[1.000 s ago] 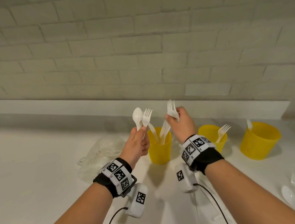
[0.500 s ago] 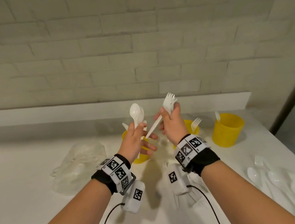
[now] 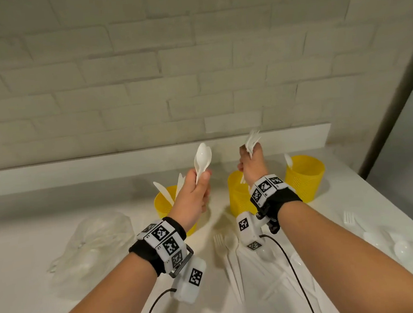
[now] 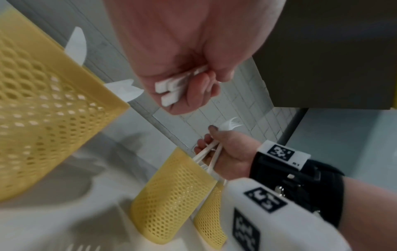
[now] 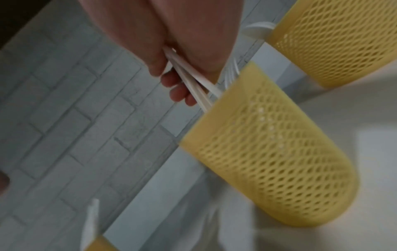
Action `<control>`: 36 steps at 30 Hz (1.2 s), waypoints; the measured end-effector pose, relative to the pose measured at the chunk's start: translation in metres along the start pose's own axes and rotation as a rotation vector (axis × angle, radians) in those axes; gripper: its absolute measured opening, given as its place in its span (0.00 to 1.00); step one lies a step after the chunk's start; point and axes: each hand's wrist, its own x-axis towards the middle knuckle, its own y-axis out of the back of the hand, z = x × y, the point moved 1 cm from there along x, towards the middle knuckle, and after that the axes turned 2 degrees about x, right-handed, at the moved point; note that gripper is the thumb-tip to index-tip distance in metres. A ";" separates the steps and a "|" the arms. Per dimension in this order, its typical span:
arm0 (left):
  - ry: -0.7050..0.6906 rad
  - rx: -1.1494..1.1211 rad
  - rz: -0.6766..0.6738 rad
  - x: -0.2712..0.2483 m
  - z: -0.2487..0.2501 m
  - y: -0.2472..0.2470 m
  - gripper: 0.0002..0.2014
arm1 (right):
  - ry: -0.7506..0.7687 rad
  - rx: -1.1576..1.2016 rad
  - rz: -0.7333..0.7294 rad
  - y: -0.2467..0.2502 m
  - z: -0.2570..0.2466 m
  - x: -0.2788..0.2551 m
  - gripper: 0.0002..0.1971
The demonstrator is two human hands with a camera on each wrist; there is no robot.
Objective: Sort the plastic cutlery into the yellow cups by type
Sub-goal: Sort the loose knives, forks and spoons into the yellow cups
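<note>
Three yellow mesh cups stand in a row by the back ledge. The left cup holds white knives, the middle cup a fork, the right cup a spoon. My left hand grips white spoons by their handles, bowls up, in front of the left cup. My right hand holds a bunch of white forks upright over the middle cup, their handles reaching down to its rim.
A crumpled clear plastic bag lies at the left. Loose white forks and spoons lie on the white counter between my arms, more loose cutlery near the right edge. A brick wall and ledge close off the back.
My right hand moved right with the forks, from beside my left hand to over the middle cup. My left hand stayed near the left cup with the spoons. The head view swung right.
</note>
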 end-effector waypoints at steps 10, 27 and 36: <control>-0.096 0.123 -0.017 0.020 -0.012 -0.036 0.04 | 0.015 -0.170 -0.026 0.036 -0.014 -0.014 0.36; -0.194 0.718 -0.191 0.055 0.000 -0.183 0.15 | 0.248 -0.378 -0.065 0.160 -0.050 0.016 0.18; -0.178 1.160 -0.042 0.075 -0.007 -0.215 0.21 | 0.126 -0.543 0.059 0.181 -0.005 0.061 0.19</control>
